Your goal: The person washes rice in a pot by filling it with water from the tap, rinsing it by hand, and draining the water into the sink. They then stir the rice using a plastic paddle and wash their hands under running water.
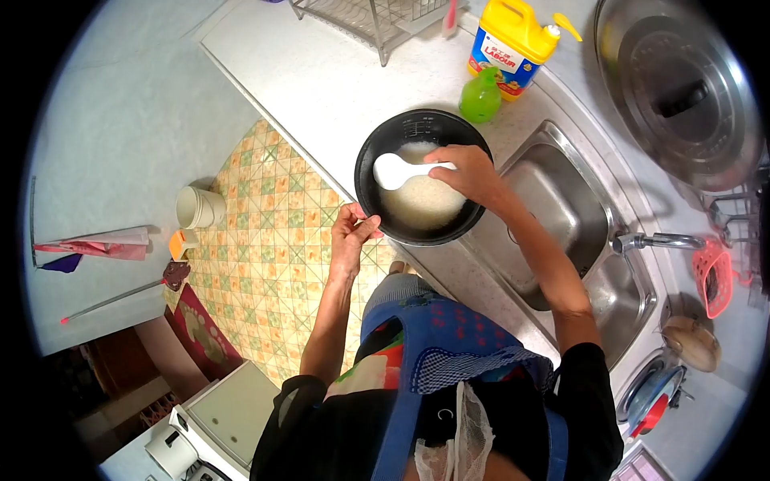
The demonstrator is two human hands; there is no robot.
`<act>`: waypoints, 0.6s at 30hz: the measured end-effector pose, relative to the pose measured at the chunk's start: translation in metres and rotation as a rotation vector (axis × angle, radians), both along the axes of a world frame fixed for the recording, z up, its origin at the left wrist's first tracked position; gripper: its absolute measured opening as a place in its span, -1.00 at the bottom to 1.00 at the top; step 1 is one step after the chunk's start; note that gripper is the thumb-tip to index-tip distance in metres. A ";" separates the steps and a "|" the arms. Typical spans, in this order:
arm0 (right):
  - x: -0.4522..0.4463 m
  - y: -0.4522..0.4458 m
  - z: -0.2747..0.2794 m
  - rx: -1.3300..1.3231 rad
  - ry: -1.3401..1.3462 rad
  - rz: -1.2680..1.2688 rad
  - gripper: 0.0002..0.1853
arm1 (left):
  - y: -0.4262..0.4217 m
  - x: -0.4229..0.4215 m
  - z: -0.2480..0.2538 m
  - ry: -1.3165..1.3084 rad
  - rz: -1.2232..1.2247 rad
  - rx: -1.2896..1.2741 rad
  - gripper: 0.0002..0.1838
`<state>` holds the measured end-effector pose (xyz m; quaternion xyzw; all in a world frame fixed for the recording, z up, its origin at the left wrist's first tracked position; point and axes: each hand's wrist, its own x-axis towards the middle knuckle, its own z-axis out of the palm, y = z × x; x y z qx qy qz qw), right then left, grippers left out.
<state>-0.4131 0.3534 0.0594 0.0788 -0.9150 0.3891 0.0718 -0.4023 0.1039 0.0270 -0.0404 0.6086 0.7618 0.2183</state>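
A black rice cooker pot (369,192) with measuring marks inside stands at the counter's front edge, next to the sink. Pale rice in cloudy water (425,200) fills its lower part. My right hand (465,172) grips the handle of a white rice paddle (391,171), whose broad head is over the pot's left inner side. At the pot's near-left rim, my left hand (357,232) pinches the edge between thumb and fingers. How deep the rice lies cannot be seen.
A steel sink (553,208) with a tap (658,240) lies to the right. Behind the pot stand a green bottle (480,98) and a yellow detergent jug (513,44). A dish rack (353,20) is at the back. A large lid (682,88) leans at the upper right.
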 end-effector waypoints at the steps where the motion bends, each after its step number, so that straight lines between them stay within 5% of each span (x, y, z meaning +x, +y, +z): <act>1: -0.002 -0.002 -0.006 -0.021 0.001 0.001 -0.81 | 0.000 0.000 0.000 -0.001 -0.002 -0.001 -0.85; 10: 0.044 0.038 0.038 0.315 -0.079 -0.276 -0.84 | 0.001 0.001 0.003 0.007 -0.017 -0.007 -0.86; 18: 0.050 0.036 0.051 0.331 -0.131 0.114 -0.85 | -0.001 0.000 0.002 -0.001 -0.036 -0.044 -0.86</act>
